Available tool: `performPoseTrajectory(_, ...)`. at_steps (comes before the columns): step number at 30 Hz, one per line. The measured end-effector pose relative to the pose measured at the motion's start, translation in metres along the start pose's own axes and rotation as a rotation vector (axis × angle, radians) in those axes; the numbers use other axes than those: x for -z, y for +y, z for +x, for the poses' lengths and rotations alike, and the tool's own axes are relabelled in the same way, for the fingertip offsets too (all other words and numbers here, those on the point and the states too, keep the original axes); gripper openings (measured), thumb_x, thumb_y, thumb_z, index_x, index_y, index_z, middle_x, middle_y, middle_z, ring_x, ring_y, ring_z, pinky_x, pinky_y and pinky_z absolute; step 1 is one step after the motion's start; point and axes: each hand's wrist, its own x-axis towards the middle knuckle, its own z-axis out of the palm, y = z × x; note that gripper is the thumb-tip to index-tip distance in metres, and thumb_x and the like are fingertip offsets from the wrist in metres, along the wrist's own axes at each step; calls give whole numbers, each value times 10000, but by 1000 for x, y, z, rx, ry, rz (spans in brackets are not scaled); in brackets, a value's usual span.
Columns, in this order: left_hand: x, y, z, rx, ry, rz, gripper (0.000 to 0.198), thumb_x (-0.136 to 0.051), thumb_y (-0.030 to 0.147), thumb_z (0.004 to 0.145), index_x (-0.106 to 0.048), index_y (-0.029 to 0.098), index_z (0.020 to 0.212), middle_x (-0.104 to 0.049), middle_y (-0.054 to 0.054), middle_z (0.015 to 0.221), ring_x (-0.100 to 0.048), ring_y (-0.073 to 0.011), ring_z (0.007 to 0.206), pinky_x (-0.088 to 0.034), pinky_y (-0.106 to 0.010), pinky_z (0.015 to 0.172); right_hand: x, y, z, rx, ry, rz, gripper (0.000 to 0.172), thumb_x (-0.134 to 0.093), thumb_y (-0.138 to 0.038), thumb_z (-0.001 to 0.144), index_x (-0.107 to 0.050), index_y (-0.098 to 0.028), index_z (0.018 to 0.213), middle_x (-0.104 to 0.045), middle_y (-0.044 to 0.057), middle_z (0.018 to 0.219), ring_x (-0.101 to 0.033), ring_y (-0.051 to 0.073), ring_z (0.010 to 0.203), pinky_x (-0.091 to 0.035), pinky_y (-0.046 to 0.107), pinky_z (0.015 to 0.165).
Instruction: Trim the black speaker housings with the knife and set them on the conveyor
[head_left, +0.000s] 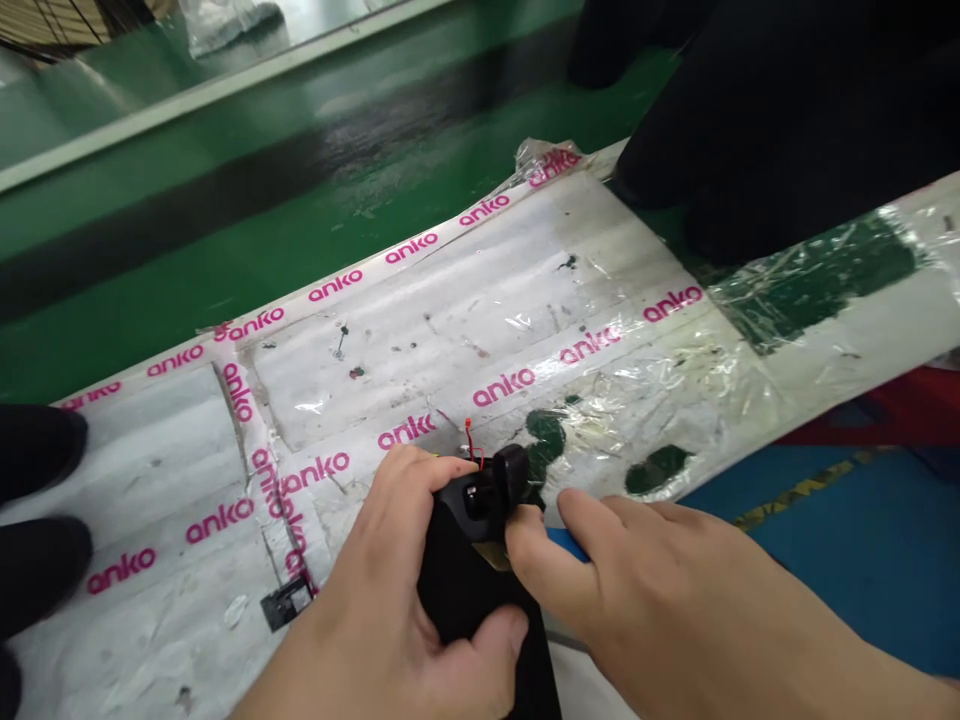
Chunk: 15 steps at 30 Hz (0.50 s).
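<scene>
A black device [469,590] with a rounded housing is wrapped by the fingers and thumb of my left hand [409,600]. At its upper end stands a dark oval part [510,478], with a thin red wire [470,440] rising beside it. My right hand [622,570] is closed, its curled index finger against the device just below the oval part. Whether its fingers pinch anything small is hidden. A bit of blue shows between the right thumb and index finger.
A worktop [450,320] covered in plastic and pink-lettered tape spans the view. A small black part [287,602] lies on it at lower left. Dark rounded shapes stand at left and upper right. Beyond runs a green belt [300,180]; blue flooring [840,540] shows at right.
</scene>
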Motion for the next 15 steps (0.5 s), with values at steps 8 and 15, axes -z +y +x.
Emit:
performPoseTrajectory(8,-1,-8,2,-90,16,-51,690,-687,131,716,-484,383,1326,-544,10,1133,-571,-241,1013,-501,-391,870,-20,5,-12,15,55,138,534,-534,-82,771,-528,-256,1275,-579,-34,758,-514,189,569,-234,372,571)
performPoseTrajectory(15,-24,-8,-14,-119,293,50,641,-584,221,860,-478,320,1484,-529,-73,1240,-565,-324,1129,-526,-506,970,-5,-2,-15,10,5,154,419,-398,-31,910,-518,-216,1266,-607,-46,738,-586,160,517,-370,316,497)
